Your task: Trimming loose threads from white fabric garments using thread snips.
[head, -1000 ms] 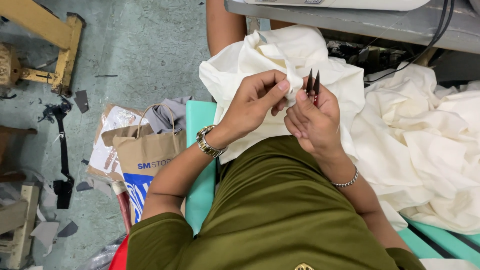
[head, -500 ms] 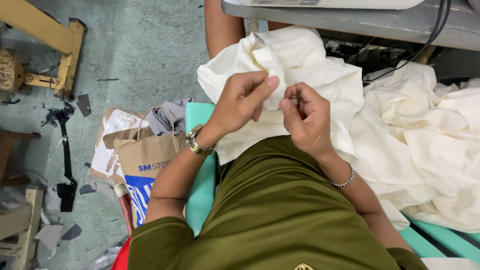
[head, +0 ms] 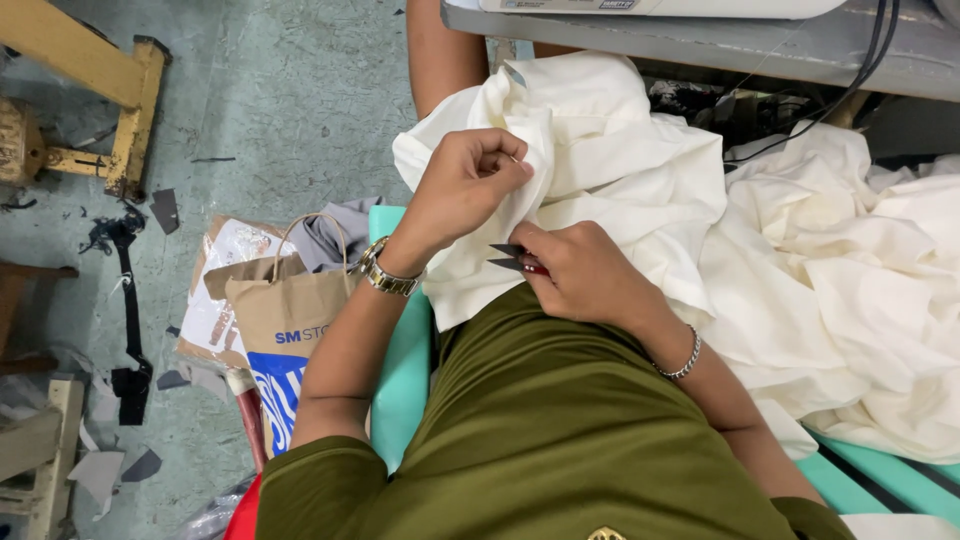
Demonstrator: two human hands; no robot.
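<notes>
A cream-white cloth point(head: 610, 170) lies bunched over my lap and spreads to the right. My left hand point(head: 468, 185), with a metal watch on its wrist, pinches a fold of that cloth near its upper edge. Just below it, my right hand point(head: 585, 270) grips small thread snips point(head: 512, 257) with a red handle; the dark blades point left and stand slightly apart against the cloth. A chain bracelet sits on my right wrist. I wear an olive green top.
A grey machine table point(head: 700, 45) with black cables runs along the top. A teal seat point(head: 405, 350) is under me. A brown paper bag point(head: 285, 320) and packets stand on the concrete floor at left, beside yellow wooden frames point(head: 110, 85) and fabric scraps.
My right hand has dropped from up beside the left to lower on the cloth, and the snips now point left instead of up. My left hand still pinches the cloth.
</notes>
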